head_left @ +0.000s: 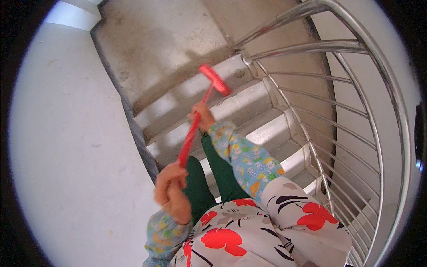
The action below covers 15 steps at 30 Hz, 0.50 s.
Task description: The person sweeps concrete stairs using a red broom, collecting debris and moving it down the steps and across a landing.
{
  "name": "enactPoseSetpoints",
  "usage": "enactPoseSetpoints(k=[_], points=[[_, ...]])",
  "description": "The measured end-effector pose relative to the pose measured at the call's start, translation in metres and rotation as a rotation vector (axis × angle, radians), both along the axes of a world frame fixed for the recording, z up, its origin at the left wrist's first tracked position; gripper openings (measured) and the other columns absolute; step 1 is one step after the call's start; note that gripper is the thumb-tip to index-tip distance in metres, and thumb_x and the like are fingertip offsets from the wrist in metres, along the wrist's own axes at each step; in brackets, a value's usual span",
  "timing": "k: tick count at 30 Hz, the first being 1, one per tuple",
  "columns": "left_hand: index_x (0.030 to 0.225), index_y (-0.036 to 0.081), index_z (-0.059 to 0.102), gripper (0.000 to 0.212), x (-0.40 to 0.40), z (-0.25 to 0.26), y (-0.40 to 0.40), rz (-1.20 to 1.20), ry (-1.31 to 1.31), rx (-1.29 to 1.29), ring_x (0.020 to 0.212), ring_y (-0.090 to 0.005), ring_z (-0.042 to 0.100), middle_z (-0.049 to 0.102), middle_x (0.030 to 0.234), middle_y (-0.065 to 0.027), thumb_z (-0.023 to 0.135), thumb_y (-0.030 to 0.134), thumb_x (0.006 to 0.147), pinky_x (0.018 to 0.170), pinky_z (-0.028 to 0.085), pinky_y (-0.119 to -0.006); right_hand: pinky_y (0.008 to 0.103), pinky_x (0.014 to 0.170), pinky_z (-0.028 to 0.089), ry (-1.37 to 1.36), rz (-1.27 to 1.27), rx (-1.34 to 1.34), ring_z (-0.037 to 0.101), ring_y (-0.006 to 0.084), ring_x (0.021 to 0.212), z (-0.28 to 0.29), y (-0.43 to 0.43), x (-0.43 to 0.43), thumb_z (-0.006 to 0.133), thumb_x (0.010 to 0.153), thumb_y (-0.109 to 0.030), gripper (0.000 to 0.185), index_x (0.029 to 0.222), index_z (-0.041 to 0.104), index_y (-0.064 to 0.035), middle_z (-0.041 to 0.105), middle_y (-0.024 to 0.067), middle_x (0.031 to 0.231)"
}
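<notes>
My left hand [171, 190] is closed around the end of the red handle [189, 140] of a long-handled broom or mop, close to my body. Farther along the same handle, my right hand [202, 115] grips it nearer the head. The red head [215, 80] is a short ribbed bar set crosswise at the far end. It appears over the upper stair edges, and I cannot tell whether it touches them. Any bristles or pad under it are hidden. Patterned sleeves cover both forearms.
Concrete steps [247, 100] lie around my legs, meeting a landing [156, 43] ahead. A white wall [76, 133] with a dark skirting runs along the left. A metal stair railing [373, 133] curves along the right.
</notes>
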State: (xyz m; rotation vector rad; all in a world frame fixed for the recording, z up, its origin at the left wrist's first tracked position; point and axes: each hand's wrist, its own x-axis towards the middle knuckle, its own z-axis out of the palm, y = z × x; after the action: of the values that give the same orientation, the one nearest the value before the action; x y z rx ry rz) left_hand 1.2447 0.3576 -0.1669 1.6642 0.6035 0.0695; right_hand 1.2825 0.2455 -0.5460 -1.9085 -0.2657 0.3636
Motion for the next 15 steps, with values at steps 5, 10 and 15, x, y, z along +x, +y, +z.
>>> enactPoseSetpoints(k=[5, 10, 15], points=[[0.097, 0.002, 0.058, 0.018, -0.04, 0.034, 0.039, 0.037, -0.218, 0.109, 0.064, -0.0181, 0.055, 0.054, 0.065, -0.0053, 0.043, 0.006, 0.106, 0.085, 0.054, -0.045, 0.0512, 0.086, 0.046, -0.04, 0.109, 0.064, 0.056, 0.0412, 0.096, 0.054, 0.044, -0.007, 0.083, 0.08, -0.024, 0.031, 0.08, 0.055, -0.0098, 0.058, 0.015, 0.089], [0.101, 0.005, 0.055, 0.013, -0.051, 0.049, 0.044, 0.117, -0.298, 0.03, 0.066, -0.0183, 0.055, 0.049, 0.065, -0.0029, 0.045, 0.011, 0.108, 0.088, 0.052, -0.047, 0.0503, 0.085, 0.047, -0.059, 0.148, 0.019, 0.057, 0.0406, 0.098, 0.078, 0.021, 0.011, 0.081, 0.076, -0.017, 0.023, 0.083, 0.06, -0.0109, 0.06, 0.0149, 0.091], [0.107, 0.002, 0.064, 0.016, -0.037, -0.002, 0.041, 0.093, -0.159, -0.241, 0.069, -0.0128, 0.054, 0.059, 0.084, -0.0052, 0.048, 0.002, 0.105, 0.075, 0.046, -0.034, 0.0455, 0.087, 0.049, -0.104, 0.39, -0.106, 0.061, 0.0363, 0.096, 0.031, -0.049, 0.048, 0.086, 0.072, -0.013, 0.032, 0.094, 0.063, -0.0118, 0.064, 0.011, 0.097]])
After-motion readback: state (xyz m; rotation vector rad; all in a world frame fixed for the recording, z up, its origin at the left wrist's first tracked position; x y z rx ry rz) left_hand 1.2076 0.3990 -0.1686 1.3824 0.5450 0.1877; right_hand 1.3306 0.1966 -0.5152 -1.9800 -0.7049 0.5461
